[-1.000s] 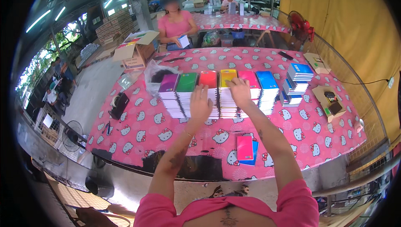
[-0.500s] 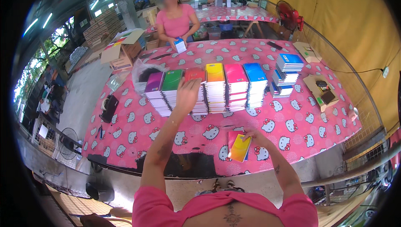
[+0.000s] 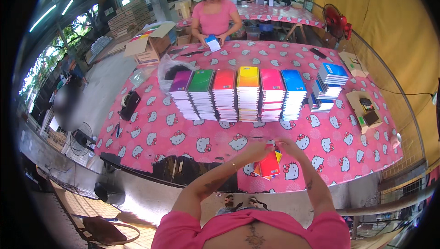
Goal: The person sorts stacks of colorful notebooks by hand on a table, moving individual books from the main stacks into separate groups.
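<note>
Close to the table's front edge, both hands meet over a small fanned bunch of spiral notebooks. My left hand (image 3: pixel 257 149) is closed on the top edge of a red notebook (image 3: pixel 269 164), which lies over the others. My right hand (image 3: pixel 287 147) pinches the upper right corner of the bunch, where a yellow notebook (image 3: pixel 278 156) peeks out. Beyond them stands a row of notebook stacks: purple (image 3: pixel 181 82), green (image 3: pixel 200 82), red (image 3: pixel 224 81), yellow (image 3: pixel 248 77), pink (image 3: pixel 272 81) and blue (image 3: pixel 293 82). My fingertips are partly hidden.
Offset piles of blue notebooks (image 3: pixel 333 72) stand right of the row. An open carton (image 3: pixel 366 111) holds small dark items. At left are a tape dispenser (image 3: pixel 130 104) and a plastic bag (image 3: pixel 166 76). Across the pink patterned table (image 3: pixel 201 132), a co-worker (image 3: pixel 214 17) holds blue notebooks.
My left hand has come back from the red stack to the bunch with a red notebook, now over the yellow one. My right hand still holds the bunch. The view has shifted slightly.
</note>
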`<state>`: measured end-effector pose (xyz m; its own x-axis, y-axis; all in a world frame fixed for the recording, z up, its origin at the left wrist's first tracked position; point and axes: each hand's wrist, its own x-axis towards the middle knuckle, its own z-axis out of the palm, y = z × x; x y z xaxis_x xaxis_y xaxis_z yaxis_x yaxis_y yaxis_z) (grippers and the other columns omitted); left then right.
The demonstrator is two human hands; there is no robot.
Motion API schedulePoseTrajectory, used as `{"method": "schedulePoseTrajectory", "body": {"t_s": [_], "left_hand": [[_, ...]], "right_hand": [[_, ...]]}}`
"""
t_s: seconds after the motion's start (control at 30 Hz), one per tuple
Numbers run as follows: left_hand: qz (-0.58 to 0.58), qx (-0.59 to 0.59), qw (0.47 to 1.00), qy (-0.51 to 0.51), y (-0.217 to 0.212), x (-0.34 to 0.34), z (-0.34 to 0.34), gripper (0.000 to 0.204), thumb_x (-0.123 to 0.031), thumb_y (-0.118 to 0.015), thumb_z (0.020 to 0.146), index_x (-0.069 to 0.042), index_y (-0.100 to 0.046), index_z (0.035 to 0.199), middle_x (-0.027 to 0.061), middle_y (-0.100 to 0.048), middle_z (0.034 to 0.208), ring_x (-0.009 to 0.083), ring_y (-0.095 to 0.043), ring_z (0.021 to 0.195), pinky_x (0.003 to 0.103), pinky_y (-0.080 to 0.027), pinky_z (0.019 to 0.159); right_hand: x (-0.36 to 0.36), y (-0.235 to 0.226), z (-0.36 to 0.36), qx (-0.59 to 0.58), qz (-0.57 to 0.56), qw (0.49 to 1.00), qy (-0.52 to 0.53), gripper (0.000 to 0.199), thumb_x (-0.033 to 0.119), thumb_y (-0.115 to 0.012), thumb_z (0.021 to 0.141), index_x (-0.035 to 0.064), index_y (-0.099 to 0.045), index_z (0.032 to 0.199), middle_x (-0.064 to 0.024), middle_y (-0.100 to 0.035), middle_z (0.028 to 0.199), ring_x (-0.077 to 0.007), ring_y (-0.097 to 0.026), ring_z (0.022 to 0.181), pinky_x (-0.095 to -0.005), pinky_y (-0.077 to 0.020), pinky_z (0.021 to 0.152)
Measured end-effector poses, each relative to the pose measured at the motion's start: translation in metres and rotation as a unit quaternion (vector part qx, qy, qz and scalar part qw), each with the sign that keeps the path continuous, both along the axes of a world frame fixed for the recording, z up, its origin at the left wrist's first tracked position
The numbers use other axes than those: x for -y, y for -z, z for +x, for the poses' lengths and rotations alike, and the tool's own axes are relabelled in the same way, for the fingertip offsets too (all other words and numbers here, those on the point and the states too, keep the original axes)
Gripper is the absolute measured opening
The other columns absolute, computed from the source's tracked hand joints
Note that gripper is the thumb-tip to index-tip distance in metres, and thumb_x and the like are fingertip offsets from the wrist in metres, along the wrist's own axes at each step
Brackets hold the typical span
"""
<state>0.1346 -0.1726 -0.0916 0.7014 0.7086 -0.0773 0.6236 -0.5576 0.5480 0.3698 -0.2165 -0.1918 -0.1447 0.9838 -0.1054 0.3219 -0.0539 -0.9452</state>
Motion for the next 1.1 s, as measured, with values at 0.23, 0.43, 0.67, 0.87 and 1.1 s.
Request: {"method": "schedulePoseTrajectory", "body": {"t_s": [0.23,0.43,0.67,0.87,1.1], "left_hand": [[0.581,-0.006,0.798,-0.159,-0.117,-0.132,-0.130,0.067,-0.012,-0.068,0.084,-0.011,-0.043,0.147,0.0241,-0.059,0.126,0.0398,-0.059,0.114,0.049,-0.046,0.098],[0.391,0.035,0.920,0.013,-0.103,-0.089,-0.131,0.037,-0.010,-0.058,0.089,-0.003,-0.060,0.126,0.0141,-0.067,0.102,0.0333,-0.065,0.099,0.045,-0.051,0.087],[0.409,0.084,0.905,-0.086,-0.124,-0.139,-0.184,0.065,-0.032,-0.070,0.086,-0.005,-0.047,0.141,0.0169,-0.053,0.142,0.0354,-0.052,0.129,0.057,-0.028,0.115],[0.530,0.101,0.840,-0.066,-0.082,-0.135,-0.168,0.044,-0.012,-0.054,0.095,-0.002,-0.050,0.138,0.0163,-0.056,0.137,0.0337,-0.054,0.127,0.059,-0.030,0.114],[0.325,0.160,0.908,0.210,0.064,0.062,-0.055,0.050,-0.020,-0.052,0.097,0.001,-0.043,0.141,0.0236,-0.046,0.144,0.0359,-0.045,0.136,0.050,-0.040,0.108]], "right_hand": [[0.013,-0.058,-0.055,-0.036,0.137,0.982,0.126,0.036,0.005,-0.057,0.096,0.0060,-0.057,0.133,-0.0073,-0.060,0.129,-0.0192,-0.058,0.119,-0.0352,-0.0469,0.101],[-0.003,-0.152,-0.147,-0.424,-0.016,0.895,0.137,0.047,0.016,-0.067,0.094,0.0082,-0.052,0.138,-0.0100,-0.060,0.123,-0.0216,-0.058,0.117,-0.0354,-0.0472,0.100],[0.029,-0.136,-0.129,-0.394,-0.035,0.879,0.267,0.060,0.029,-0.070,0.092,0.0054,-0.045,0.141,-0.0180,-0.060,0.124,-0.0317,-0.055,0.119,-0.0502,-0.0417,0.103],[0.072,0.008,-0.115,0.351,0.072,0.859,0.365,0.066,0.037,-0.070,0.087,0.0069,-0.047,0.141,-0.0151,-0.054,0.135,-0.0376,-0.045,0.128,-0.0604,-0.0291,0.107],[0.065,0.025,-0.110,0.156,0.052,0.895,0.415,0.051,0.036,-0.059,0.097,0.0063,-0.051,0.138,-0.0160,-0.051,0.140,-0.0373,-0.043,0.130,-0.0527,-0.0289,0.111]]}}
